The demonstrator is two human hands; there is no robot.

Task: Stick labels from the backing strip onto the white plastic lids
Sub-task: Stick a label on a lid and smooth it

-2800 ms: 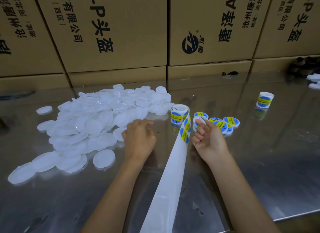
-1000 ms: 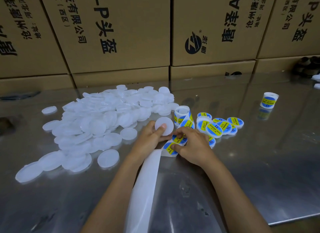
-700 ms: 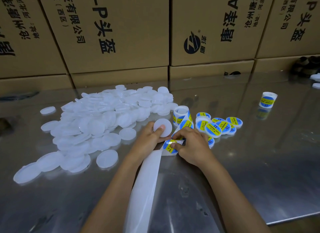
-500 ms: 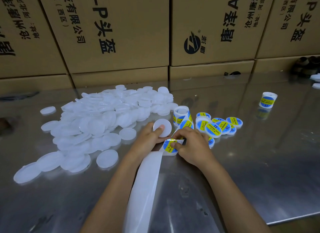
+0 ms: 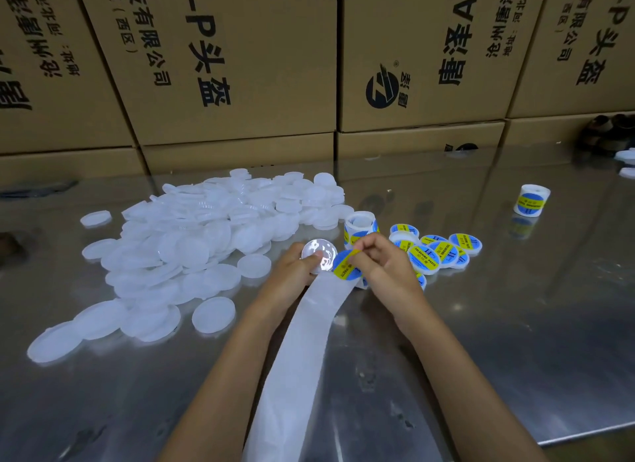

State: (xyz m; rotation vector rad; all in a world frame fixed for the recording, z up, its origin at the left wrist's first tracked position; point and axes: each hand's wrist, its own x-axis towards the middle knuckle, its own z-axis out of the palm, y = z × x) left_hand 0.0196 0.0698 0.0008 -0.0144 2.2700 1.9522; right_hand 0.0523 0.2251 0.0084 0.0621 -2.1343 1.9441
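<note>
two hands meet near the middle of the shiny metal tabletop. the left hand grips one white plastic lid, tipped up, with the thumb pressed on its face. the right hand pinches a round blue and yellow label by its top edge, just beside the lid and touching its rim. the white backing strip runs from under the label down toward the person. a label roll stands right behind the hands. a big pile of bare lids lies to the left. some labelled lids sit close together to the right. another small roll stands far off on the right. brown cardboard boxes line the back.
</note>
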